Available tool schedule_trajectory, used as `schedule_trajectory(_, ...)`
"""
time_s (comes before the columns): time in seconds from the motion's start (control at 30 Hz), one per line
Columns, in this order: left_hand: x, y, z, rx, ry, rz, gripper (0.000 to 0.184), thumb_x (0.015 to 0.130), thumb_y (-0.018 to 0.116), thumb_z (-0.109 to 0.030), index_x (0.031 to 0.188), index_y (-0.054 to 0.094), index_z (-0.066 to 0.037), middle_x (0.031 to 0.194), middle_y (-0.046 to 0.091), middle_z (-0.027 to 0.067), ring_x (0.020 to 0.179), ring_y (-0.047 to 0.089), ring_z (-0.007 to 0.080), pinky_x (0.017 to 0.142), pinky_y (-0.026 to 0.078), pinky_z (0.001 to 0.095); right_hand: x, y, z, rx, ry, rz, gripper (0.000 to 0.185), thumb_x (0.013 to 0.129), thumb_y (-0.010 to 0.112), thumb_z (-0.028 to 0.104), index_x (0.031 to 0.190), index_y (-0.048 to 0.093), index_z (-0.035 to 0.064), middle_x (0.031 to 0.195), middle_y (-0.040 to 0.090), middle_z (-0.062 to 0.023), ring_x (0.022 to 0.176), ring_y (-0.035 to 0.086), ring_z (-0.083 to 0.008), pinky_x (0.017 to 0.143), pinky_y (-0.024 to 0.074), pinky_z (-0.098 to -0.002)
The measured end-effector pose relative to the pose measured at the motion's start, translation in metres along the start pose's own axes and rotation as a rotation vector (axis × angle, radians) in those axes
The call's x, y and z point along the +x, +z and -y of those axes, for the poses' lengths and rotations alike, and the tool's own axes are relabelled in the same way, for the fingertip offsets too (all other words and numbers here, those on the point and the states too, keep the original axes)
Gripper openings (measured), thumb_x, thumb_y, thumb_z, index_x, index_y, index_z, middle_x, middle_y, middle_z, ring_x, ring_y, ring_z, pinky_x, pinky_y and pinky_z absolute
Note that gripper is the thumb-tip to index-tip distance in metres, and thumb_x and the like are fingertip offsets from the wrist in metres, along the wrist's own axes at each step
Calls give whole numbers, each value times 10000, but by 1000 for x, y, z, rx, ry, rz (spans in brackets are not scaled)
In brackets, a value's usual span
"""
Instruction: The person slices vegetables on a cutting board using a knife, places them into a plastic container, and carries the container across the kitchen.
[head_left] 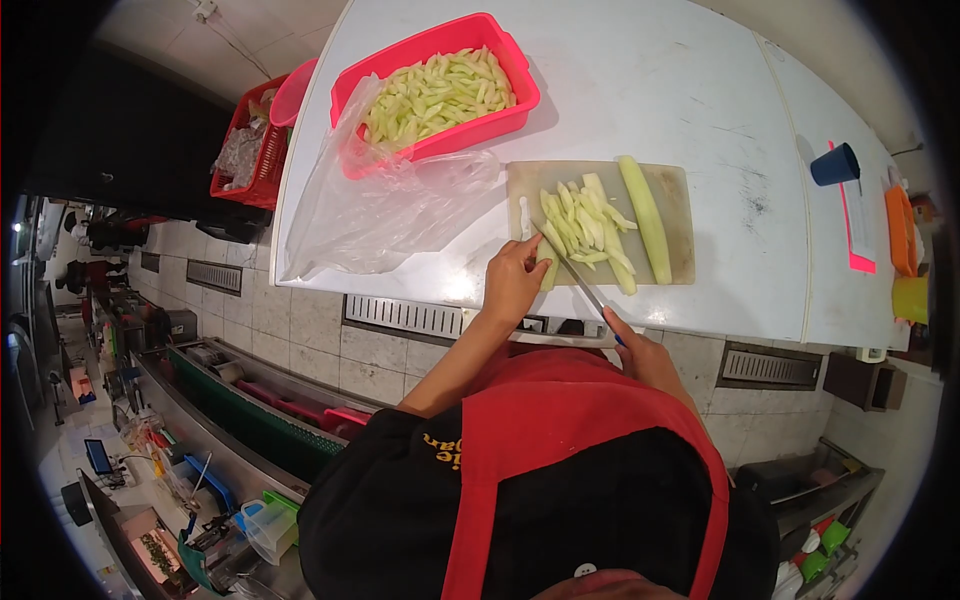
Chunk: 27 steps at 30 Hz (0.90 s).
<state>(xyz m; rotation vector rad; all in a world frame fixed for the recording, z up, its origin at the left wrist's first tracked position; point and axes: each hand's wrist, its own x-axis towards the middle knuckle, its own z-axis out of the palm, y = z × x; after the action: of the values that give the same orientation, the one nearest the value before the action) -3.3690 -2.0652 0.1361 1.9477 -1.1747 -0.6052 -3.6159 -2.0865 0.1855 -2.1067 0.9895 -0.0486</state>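
knife in grip of right hand, left hand seemingly around pale green strip

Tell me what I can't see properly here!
Head view: knife handle, mostly covered by the right hand.
Head view: floor of the tub, under cut pieces.
Head view: yellow letters, partly covered by the apron.
Head view: green bits, lower left, too small.

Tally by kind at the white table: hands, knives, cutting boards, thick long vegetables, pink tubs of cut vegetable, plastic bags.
Hands (left hand, right hand): 2
Knife: 1
Cutting board: 1
Thick long vegetable: 1
Pink tub: 1
Plastic bag: 1
Total: 7
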Motion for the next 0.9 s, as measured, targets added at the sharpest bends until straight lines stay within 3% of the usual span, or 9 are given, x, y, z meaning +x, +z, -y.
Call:
schedule_trajectory(0.2, 1, -1, -5, -47, -132, 8, 392, 763, 735, -96, 1141, 644, -52, 833, 655, 121, 696, 638, 197, 660, 517, 296, 0, 7, -4, 131, -40, -92, 680, 840, 556, -5, 1437, 324, 224, 794, 604, -231, 714, 602, -398, 641, 454, -471)
schedule_trajectory(0.6, 4, 6, -3, -65, -66, -74, 375, 752, 756, -104, 1106, 652, -36, 857, 661, 131, 702, 646, 191, 656, 522, 288, -8, -12, 3, -29, -43, -2, 670, 852, 554, 19, 1437, 320, 249, 735, 584, -205, 668, 595, -381, 644, 467, -465)
schedule_trajectory(0.7, 3, 8, 2, -98, -10, -107, 359, 755, 734, -101, 1097, 644, -36, 817, 635, 142, 668, 632, 241, 630, 514, 334, -4, -12, 6, -6, 18, 27, 673, 857, 551, 21, 1440, 310, 256, 766, 598, -214, 699, 603, -390, 655, 465, -473)
schedule_trajectory(0.8, 3, 5, 8, -54, 18, -43, 399, 760, 724, -90, 1145, 630, -45, 819, 635, 140, 666, 630, 240, 641, 516, 337, 3, 1, -4, 44, 15, 13, 671, 856, 550, 13, 1438, 315, 249, 794, 608, -222, 731, 610, -399, 663, 462, -481)
schedule_trajectory(0.9, 0, -5, -2, -58, -93, 88, 448, 760, 721, -87, 1193, 608, -53, 817, 639, 135, 673, 635, 234, 653, 517, 336, 5, 6, -7, 103, -32, -29, 677, 853, 554, 5, 1438, 315, 249, 803, 611, -226, 746, 612, -405, 659, 464, -476)
